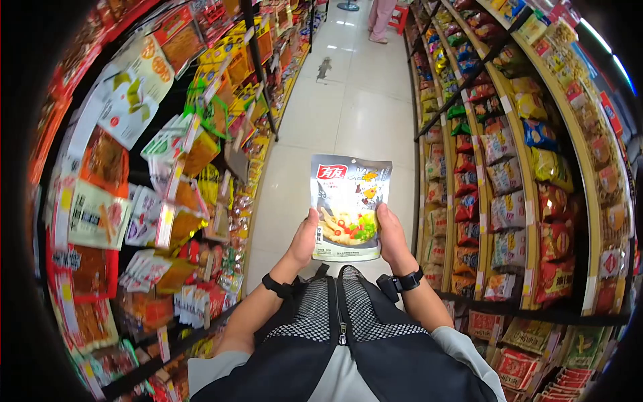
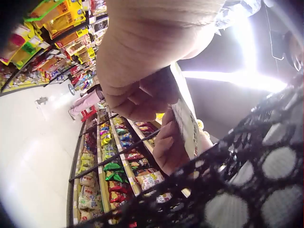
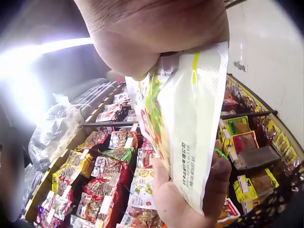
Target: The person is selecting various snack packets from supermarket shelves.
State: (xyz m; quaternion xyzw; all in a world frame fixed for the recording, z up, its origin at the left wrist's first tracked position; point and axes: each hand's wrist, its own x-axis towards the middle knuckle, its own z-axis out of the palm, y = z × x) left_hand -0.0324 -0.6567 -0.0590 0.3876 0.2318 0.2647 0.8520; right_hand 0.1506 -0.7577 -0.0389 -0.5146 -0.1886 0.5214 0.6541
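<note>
One snack pouch (image 1: 351, 208) is held upright above the aisle floor (image 1: 338, 107). Two hands grip its side edges: left hand (image 1: 306, 236), right hand (image 1: 393, 236). Two wrist straps, one per wrist, sit below.

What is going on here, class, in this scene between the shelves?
A person stands in a shop aisle, holding up a snack packet in front of them. The left hand grips one side edge and the right hand the other, with the picture side turned toward the wearer. The packet is upright and looks sealed. Shelves of packaged snacks line both sides. Farther up the aisle, someone in pink trousers stands near a red stool.
</note>
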